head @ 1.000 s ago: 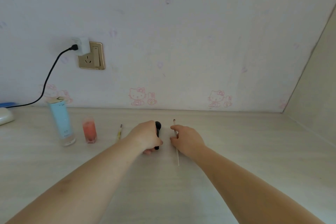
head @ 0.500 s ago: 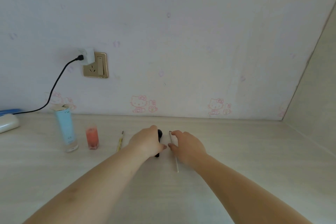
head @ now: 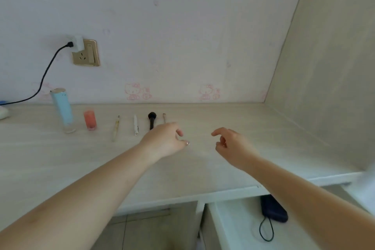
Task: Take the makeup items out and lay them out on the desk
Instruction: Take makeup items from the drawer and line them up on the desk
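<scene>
A row of makeup items lies along the back of the desk [head: 223, 164]: a tall light-blue tube [head: 62, 110], a small pink bottle [head: 90, 119], a yellowish pencil [head: 116, 128], a white stick [head: 136, 125], a black brush [head: 151, 119] and a thin brown-tipped brush [head: 164, 117]. My left hand [head: 165, 142] hovers just in front of the two brushes, fingers loosely curled, holding nothing. My right hand [head: 233, 145] floats to its right above bare desk, fingers apart and empty.
An open white drawer [head: 239, 227] under the desk edge holds a dark pouch [head: 274, 209] with a loop cord. A wall socket [head: 86, 53] with a plug and black cable sits at the left. A side panel [head: 324, 67] closes the right.
Both hands have let go of the black brush and the thin brush and pulled back toward me and to the right. The view has tilted down, showing the drawer.
</scene>
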`<move>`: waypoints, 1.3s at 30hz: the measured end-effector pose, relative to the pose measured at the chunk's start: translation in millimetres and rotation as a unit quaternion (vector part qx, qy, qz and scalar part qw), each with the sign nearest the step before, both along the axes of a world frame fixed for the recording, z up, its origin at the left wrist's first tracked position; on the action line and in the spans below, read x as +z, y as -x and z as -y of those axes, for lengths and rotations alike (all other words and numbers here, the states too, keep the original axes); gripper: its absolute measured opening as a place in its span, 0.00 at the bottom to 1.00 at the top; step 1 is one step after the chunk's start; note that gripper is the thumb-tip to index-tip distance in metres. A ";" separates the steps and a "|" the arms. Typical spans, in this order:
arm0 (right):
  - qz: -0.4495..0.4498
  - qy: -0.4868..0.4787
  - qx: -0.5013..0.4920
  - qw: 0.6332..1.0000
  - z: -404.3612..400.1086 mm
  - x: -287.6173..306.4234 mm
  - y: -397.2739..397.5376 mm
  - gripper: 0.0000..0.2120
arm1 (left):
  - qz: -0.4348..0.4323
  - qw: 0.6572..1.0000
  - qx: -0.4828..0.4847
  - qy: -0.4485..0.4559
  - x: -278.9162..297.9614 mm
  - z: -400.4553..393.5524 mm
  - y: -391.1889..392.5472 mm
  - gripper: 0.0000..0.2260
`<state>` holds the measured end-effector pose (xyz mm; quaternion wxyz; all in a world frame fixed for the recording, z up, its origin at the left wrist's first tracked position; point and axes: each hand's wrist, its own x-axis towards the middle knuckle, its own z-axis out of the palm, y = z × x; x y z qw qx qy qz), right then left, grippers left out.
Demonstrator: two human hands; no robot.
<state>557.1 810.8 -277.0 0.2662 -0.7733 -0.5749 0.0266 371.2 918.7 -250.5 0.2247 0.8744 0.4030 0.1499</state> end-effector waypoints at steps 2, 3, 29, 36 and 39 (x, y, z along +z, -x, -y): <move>0.006 0.005 -0.012 1.000 32.4 -1.8 -4.7 0.14 | 0.005 1.000 -0.028 0.002 -1.5 23.9 -1.7 0.13; 0.004 0.009 -0.021 1.000 50.9 -2.4 -6.1 0.14 | 0.003 0.999 -0.044 0.003 -2.6 37.4 -2.7 0.12; 0.065 0.266 0.013 0.962 388.0 -57.5 -8.6 0.24 | -0.213 0.827 -0.494 0.163 -76.7 311.4 -47.1 0.39; 0.159 0.250 0.041 0.954 387.9 -66.7 -14.6 0.22 | -0.176 0.817 -0.528 0.152 -94.5 320.7 -46.5 0.38; 0.190 0.263 0.055 0.944 384.8 -65.6 -18.1 0.22 | -0.169 0.823 -0.520 0.153 -97.6 319.1 -48.1 0.33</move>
